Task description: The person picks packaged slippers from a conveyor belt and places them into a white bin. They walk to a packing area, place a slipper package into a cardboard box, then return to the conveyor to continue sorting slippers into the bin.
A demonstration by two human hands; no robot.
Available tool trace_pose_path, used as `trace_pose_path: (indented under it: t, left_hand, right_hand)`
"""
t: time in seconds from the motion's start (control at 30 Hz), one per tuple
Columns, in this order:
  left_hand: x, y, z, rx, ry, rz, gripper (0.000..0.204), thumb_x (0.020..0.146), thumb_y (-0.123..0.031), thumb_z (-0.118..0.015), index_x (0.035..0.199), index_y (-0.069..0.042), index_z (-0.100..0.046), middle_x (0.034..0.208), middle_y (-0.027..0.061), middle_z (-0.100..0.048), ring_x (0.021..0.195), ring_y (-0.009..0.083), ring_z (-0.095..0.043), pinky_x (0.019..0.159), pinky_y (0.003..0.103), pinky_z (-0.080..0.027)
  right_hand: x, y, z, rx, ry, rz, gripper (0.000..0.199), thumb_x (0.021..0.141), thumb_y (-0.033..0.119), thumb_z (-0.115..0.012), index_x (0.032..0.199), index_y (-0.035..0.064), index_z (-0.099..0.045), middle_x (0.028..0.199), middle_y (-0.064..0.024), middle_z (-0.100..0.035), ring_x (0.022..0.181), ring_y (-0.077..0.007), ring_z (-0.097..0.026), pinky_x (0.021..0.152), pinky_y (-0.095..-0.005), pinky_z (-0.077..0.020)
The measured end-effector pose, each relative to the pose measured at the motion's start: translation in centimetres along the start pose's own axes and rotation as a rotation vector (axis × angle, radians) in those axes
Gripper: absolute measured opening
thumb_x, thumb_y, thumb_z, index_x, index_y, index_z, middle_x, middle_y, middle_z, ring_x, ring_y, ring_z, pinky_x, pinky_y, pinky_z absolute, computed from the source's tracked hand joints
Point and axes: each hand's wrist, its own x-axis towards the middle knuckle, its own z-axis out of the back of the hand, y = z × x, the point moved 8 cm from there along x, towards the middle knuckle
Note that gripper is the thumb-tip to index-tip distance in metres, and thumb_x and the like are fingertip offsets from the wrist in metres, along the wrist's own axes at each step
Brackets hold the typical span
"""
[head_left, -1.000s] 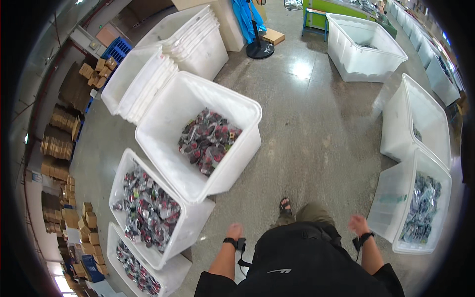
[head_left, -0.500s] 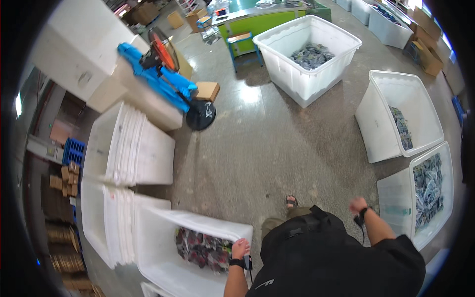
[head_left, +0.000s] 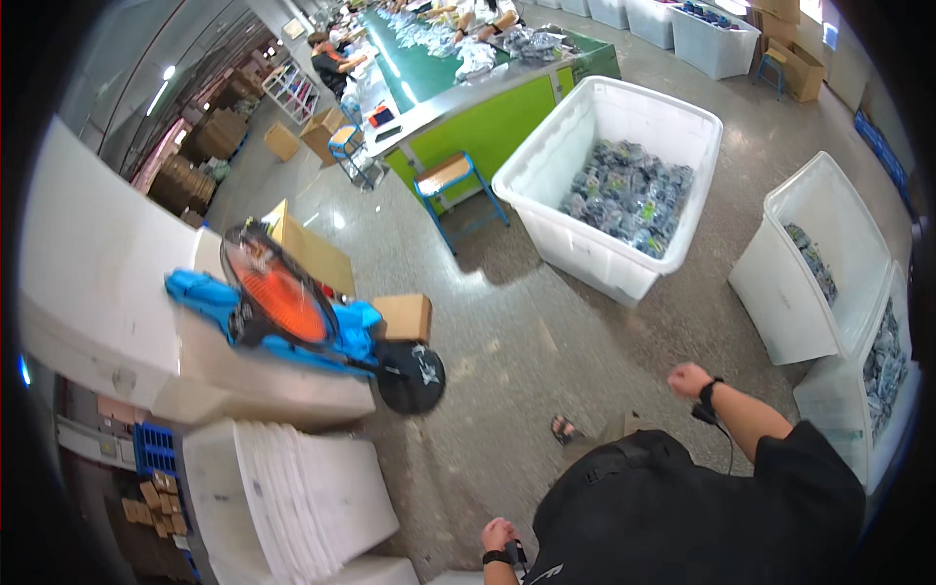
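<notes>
On my feed, a glossy grey concrete floor [head_left: 517, 370] runs to a long green-topped worktable [head_left: 507, 138]; a blue-framed, wooden-seated stool [head_left: 445, 175] stands by its near edge, and a white tube light [head_left: 157, 97] glows upper left.

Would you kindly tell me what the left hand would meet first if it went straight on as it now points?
The left hand would probably meet the blue-legged stool first, across the grey floor, though depth is unclear.

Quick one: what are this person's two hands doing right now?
Left hand: partly curled, no object visible; can't tell whether it's fully closed.
Right hand: loosely closed, no object visible.
</notes>
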Motion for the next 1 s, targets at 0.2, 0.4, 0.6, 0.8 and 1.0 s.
trace_pose_path:
  t: [0.2, 0.4, 0.6, 0.8, 1.0]
  left_hand:
    - [12.5, -31.8, -11.2, 0.283, 0.129, -0.239, 0.020, 0.095, -0.012, -0.057, 0.114, -0.005, -0.056, 0.085, 0.0061, -0.062, 0.062, 0.0166, -0.058, 0.049, 0.031, -0.048]
    - [21.0, -54.3, -27.4, 0.356, 0.289, -0.318, 0.029, 0.094, -0.014, -0.060, 0.121, -0.004, -0.054, 0.094, 0.0092, -0.066, 0.071, 0.0162, -0.065, 0.057, 0.031, -0.056]
    - [23.5, -68.4, -34.8, 0.815, 0.454, -0.348, 0.042, 0.091, -0.013, -0.065, 0.128, 0.001, -0.052, 0.091, 0.0063, -0.065, 0.074, 0.0125, -0.064, 0.056, 0.024, -0.053]
    - [33.8, -81.7, -38.4, 0.821, 0.356, -0.191, 0.039, 0.092, -0.011, -0.060, 0.127, 0.004, -0.049, 0.091, 0.0099, -0.064, 0.070, 0.0162, -0.063, 0.053, 0.028, -0.053]
    - [46.4, -95.5, -47.6, 1.030, 0.449, -0.121, 0.032, 0.093, -0.012, -0.058, 0.123, -0.002, -0.053, 0.086, 0.0098, -0.064, 0.069, 0.0185, -0.063, 0.054, 0.032, -0.052]
  right_hand:
    - [3.9, -1.4, -2.9, 0.373, -0.028, -0.343, 0.019, 0.082, 0.019, -0.063, 0.089, 0.0026, -0.071, 0.072, -0.0060, -0.068, 0.064, -0.0168, -0.066, 0.062, -0.0317, -0.0530]
    - [21.1, 6.2, -3.2, 0.149, -0.150, -0.304, 0.028, 0.077, 0.027, -0.058, 0.074, 0.0007, -0.068, 0.069, -0.0165, -0.067, 0.067, -0.0302, -0.067, 0.066, -0.0431, -0.0526]
    - [39.4, 27.0, 6.8, 0.260, -0.290, -0.060, 0.034, 0.079, 0.032, -0.062, 0.098, 0.0055, -0.072, 0.095, -0.0149, -0.071, 0.092, -0.0284, -0.067, 0.084, -0.0411, -0.0513]
    - [49.7, 39.7, 13.8, 0.523, -0.292, -0.051, 0.036, 0.085, 0.030, -0.064, 0.108, 0.0035, -0.066, 0.097, -0.0147, -0.070, 0.089, -0.0309, -0.066, 0.079, -0.0410, -0.0511]
    - [49.3, 37.9, 10.6, 0.812, -0.756, -0.339, 0.022, 0.088, 0.023, -0.061, 0.087, 0.0016, -0.066, 0.073, -0.0095, -0.066, 0.065, -0.0203, -0.065, 0.060, -0.0359, -0.0504]
